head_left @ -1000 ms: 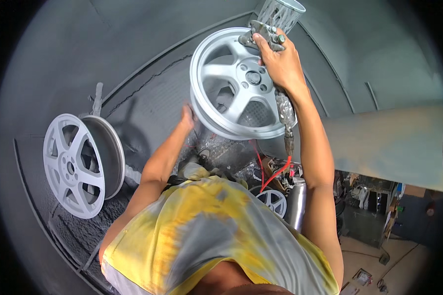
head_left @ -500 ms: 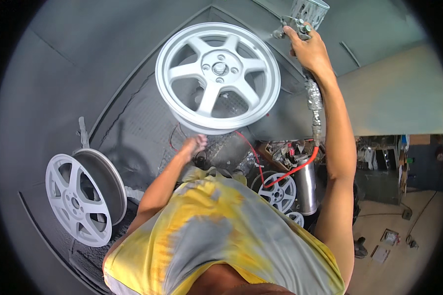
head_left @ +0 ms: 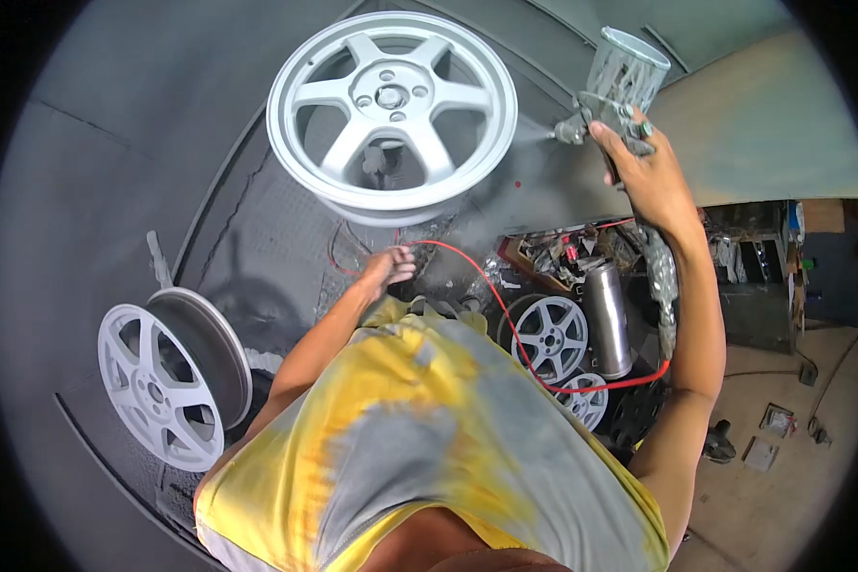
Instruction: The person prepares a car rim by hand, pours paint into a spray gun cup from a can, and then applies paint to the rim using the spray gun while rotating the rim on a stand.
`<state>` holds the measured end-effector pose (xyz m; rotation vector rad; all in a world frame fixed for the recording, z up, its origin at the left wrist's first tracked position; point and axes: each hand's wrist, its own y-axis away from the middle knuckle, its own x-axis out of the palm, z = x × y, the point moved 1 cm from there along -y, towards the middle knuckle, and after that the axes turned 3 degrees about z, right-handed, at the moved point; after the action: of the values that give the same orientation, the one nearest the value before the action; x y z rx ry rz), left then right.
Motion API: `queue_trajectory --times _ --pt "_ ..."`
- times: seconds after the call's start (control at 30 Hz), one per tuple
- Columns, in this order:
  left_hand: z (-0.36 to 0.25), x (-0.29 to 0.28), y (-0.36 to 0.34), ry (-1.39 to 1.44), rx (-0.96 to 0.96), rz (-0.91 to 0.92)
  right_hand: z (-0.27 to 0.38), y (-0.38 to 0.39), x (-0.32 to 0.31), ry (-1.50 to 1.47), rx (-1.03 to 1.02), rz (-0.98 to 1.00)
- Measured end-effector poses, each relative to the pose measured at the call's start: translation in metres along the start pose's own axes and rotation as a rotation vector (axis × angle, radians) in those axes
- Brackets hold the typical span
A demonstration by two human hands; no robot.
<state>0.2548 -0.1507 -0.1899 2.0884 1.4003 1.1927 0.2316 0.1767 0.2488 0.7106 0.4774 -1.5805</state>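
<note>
The right hand (head_left: 650, 176) was wrapped tight around a spray gun (head_left: 605, 110), aimed at the silver wheel (head_left: 391, 114) to its left. The left hand (head_left: 388, 267) hung loosely open below the wheel, touching nothing.

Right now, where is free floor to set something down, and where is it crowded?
Bare grey floor lies between the upright wheel and the raised wheel. Crowded: under the right hand, around the metal cylinder, small wheels and red hose.
</note>
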Motion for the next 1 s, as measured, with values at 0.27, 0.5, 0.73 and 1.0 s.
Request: queue_trajectory --times 0.27,0.5,0.73,1.0 --pt "0.027 0.03 0.014 -0.604 -0.268 0.242 0.039 0.06 0.032 -0.099 0.044 0.18" --pt "0.033 0.019 0.001 -0.479 -0.209 0.228 0.087 0.052 0.073 -0.287 -0.007 0.408" --pt "-0.008 -0.023 -0.008 0.162 0.146 -0.135 0.124 -0.003 0.115 -0.311 -0.431 0.289" --pt "-0.04 -0.026 -0.03 0.614 0.376 -0.237 0.075 -0.04 0.046 -0.22 -0.422 -0.034"
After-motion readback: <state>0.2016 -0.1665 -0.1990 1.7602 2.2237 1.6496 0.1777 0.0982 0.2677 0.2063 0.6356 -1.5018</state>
